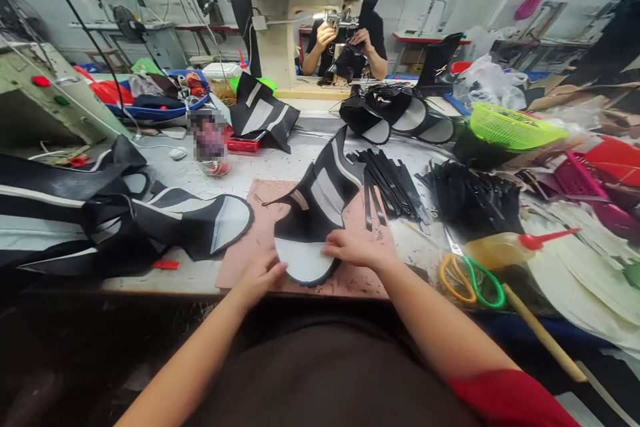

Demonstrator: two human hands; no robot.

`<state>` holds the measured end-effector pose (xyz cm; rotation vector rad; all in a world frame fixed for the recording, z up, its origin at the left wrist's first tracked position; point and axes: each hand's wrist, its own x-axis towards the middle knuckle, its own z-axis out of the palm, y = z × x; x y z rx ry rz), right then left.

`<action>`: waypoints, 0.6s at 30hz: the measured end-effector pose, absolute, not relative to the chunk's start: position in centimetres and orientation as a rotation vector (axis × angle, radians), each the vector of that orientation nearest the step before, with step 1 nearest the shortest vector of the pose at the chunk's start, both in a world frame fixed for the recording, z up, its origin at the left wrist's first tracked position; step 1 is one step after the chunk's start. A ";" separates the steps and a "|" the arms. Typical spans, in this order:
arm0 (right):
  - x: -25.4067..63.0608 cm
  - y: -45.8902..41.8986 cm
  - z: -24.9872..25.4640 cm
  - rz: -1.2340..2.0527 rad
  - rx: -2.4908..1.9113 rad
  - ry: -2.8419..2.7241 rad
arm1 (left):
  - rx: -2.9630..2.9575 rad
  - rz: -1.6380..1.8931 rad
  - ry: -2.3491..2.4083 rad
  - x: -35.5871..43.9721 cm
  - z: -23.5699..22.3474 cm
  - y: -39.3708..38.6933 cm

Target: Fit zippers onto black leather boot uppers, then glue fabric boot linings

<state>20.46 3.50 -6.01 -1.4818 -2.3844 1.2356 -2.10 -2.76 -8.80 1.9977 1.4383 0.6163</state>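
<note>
A black boot upper (327,197) with white backing patches and a white toe piece (303,260) lies on a pinkish work board (240,273), its toe end toward me. My left hand (260,275) is at the left edge of the toe, thumb and forefinger closed at the rim. On the toe's right edge, my right hand (353,248) has its fingers closed against the material; the fingertips' undersides are hidden. More black boot uppers (200,217) are heaped to the left. Narrow black strips (393,183) lie right of the board.
Scissors (470,277) with orange and green handles, a glue bottle (500,248) with a red nozzle and a wooden-handled tool (543,330) lie at right. Behind them is a lime-green basket (515,127). A sewing machine (273,47) stands ahead, with a co-worker's hands (365,40) beyond.
</note>
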 end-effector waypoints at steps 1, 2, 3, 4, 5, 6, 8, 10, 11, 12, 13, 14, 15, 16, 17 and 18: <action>20.7 3.5 -6.3 1.221 -1.512 -2.381 | 1.927 0.644 1.506 -2.1 -8.9 -2.5; 20.9 3.5 -6.5 1.205 -1.537 -2.374 | 1.881 0.655 1.566 -1.9 -9.0 -2.3; 21.0 3.4 -6.6 1.193 -1.554 -2.367 | 1.857 0.654 1.612 -1.6 -9.1 -2.1; 21.2 3.4 -6.6 1.177 -1.573 -2.363 | 1.848 0.646 1.639 -1.4 -9.2 -2.0; 21.3 3.3 -6.7 1.158 -1.596 -2.360 | 1.839 0.636 1.658 -1.1 -9.2 -1.8; 21.3 3.2 -6.6 1.135 -1.624 -2.357 | 1.834 0.624 1.675 -0.9 -9.2 -1.6; 21.3 3.1 -6.6 1.106 -1.672 -2.351 | 1.839 0.597 1.697 -0.6 -9.0 -1.3; 21.2 3.1 -6.7 1.096 -1.699 -2.346 | 1.860 0.560 1.712 -0.6 -8.9 -1.0; 21.2 3.1 -6.8 1.087 -1.708 -2.344 | 1.873 0.540 1.718 -0.5 -8.8 -0.9; 21.1 3.1 -6.9 1.078 -1.716 -2.344 | 1.889 0.519 1.725 -0.5 -8.7 -0.8; 21.1 3.1 -7.0 1.062 -1.725 -2.348 | 1.907 0.498 1.733 -0.5 -8.7 -0.7; 21.0 3.0 -7.1 1.034 -1.731 -2.360 | 1.928 0.476 1.740 -0.4 -8.6 -0.7; 20.9 2.9 -7.2 0.993 -1.727 -2.383 | 1.951 0.454 1.748 -0.3 -8.5 -0.8; 20.8 2.8 -7.2 0.936 -1.717 -2.417 | 1.977 0.433 1.757 -0.1 -8.3 -0.9; 20.7 2.7 -7.1 0.868 -1.698 -2.463 | 2.004 0.415 1.769 0.0 -8.2 -1.1; 20.5 2.5 -7.0 0.786 -1.677 -2.514 | 2.024 0.401 1.786 0.2 -8.1 -1.3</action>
